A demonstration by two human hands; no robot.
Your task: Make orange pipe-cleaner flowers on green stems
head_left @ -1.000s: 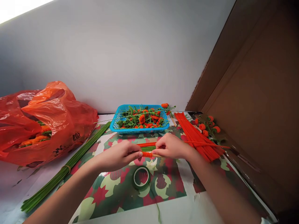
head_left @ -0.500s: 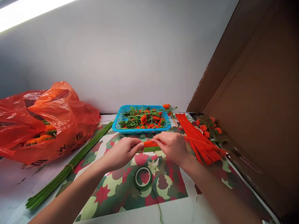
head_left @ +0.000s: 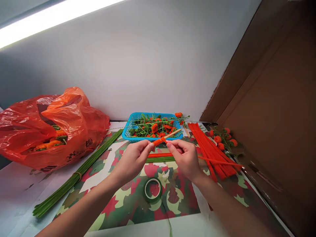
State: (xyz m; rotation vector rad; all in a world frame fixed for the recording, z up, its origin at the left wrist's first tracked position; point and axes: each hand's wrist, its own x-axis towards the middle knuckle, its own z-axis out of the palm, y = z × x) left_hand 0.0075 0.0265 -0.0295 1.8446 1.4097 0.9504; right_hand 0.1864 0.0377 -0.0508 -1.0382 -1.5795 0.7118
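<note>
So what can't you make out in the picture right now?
All in the head view:
basket floor: hidden by flowers
stick lower end: hidden by orange coil or left hand
most contents of bag: hidden by its plastic
tape roll loose end: cut off by bottom edge

Wide-angle view lit by a glaring, blown-out white tube light (head_left: 56,19) at upper left; the plain pale wall (head_left: 123,62) grades to grey, glossy highlights mark the translucent orange-red plastic bag (head_left: 81,121), and the brown cardboard panel (head_left: 276,108) darkens rightward.
</note>
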